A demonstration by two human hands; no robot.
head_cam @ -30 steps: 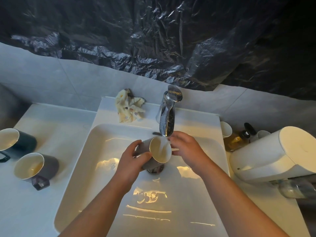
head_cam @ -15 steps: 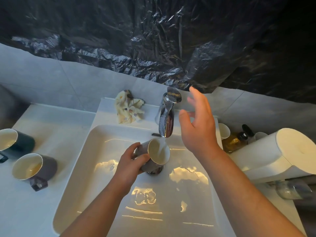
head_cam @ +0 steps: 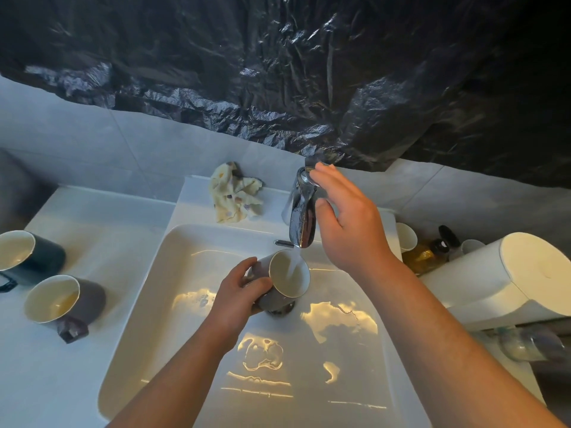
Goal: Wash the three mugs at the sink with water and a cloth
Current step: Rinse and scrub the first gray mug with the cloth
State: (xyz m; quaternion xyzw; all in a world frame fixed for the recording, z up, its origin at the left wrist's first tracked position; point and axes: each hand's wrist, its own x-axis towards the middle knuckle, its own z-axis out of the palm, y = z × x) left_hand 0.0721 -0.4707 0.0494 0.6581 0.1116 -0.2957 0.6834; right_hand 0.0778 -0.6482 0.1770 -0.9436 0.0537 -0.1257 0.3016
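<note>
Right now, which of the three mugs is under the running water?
The grey, cream-lined mug held by the left hand under the chrome tap. The dark green mug and the other grey mug sit on the white counter.

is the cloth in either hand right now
No, the cloth lies crumpled on the sink ledge left of the faucet, nothing touching it.

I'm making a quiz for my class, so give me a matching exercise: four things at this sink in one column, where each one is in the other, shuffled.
1. cloth
2. green mug
3. left hand
4. right hand

A. touching the tap
B. gripping the mug under the tap
C. on the counter, far left
D. on the sink ledge, left of the tap

Pairs: 1-D, 2-C, 3-B, 4-A
</note>
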